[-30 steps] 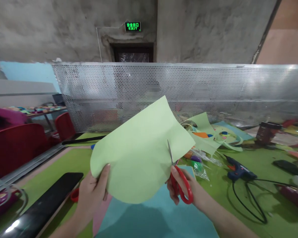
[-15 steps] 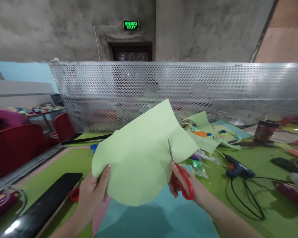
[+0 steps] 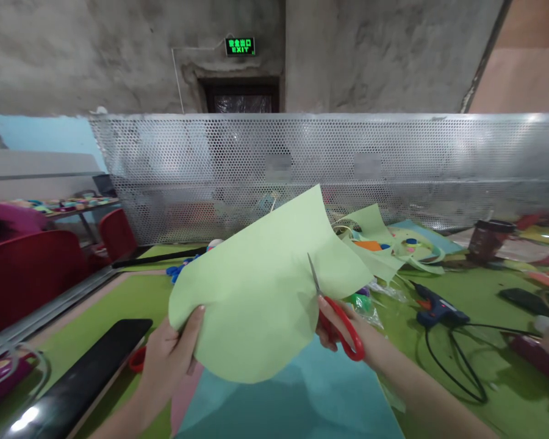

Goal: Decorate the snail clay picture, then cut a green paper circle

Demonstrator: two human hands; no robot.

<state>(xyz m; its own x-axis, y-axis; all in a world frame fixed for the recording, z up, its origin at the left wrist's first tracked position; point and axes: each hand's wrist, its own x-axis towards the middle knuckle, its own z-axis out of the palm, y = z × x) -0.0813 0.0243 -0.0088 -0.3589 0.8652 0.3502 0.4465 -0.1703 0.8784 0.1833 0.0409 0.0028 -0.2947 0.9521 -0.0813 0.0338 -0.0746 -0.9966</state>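
Observation:
My left hand [image 3: 176,341] pinches a large light green sheet of paper [image 3: 251,292] at its lower left, thumb on the near face. The sheet is held up and tilted, with a rounded lower edge and straight edges at the top. My right hand [image 3: 336,323] is closed round the red handles of a pair of scissors [image 3: 348,335]. One blade shows in front of the paper at its right side; the other is hidden behind it. Below the sheet lies blue paper [image 3: 293,396], with pink paper [image 3: 185,396] beneath it.
A long black object [image 3: 86,372] lies at left, near a red ring [image 3: 138,360]. To the right are a glue gun [image 3: 439,311] with a cord, green paper scraps [image 3: 373,222] and a brown cup [image 3: 488,241]. A perforated metal screen [image 3: 393,164] stands behind the table.
My right hand and the scissors have shifted slightly right. The sheet's upper and right corners have swung a little to the right. My left hand has kept its hold.

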